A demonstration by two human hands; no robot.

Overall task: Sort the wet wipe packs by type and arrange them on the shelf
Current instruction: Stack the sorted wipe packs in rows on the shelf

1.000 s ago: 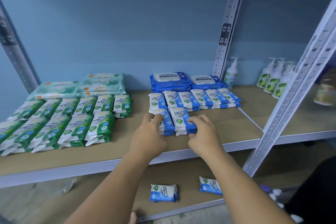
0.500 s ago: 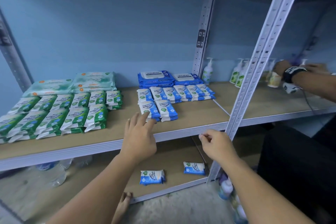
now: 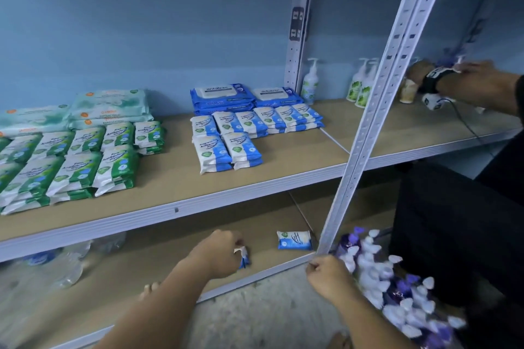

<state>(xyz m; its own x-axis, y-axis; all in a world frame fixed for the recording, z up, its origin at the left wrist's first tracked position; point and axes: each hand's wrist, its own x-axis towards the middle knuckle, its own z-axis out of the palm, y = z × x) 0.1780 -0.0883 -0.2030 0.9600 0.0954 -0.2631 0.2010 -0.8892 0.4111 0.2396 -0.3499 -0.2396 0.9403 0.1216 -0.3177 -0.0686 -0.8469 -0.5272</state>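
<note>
While the left hand (image 3: 219, 256) pinches a blue wipe pack (image 3: 244, 259) on the lower shelf (image 3: 158, 272), the right hand (image 3: 329, 278) hangs curled shut, empty.

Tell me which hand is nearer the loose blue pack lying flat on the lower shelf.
Left. The left hand, gripping another blue pack, is beside the loose pack on the lower shelf. The right hand sits lower, off the shelf's front edge.
</note>
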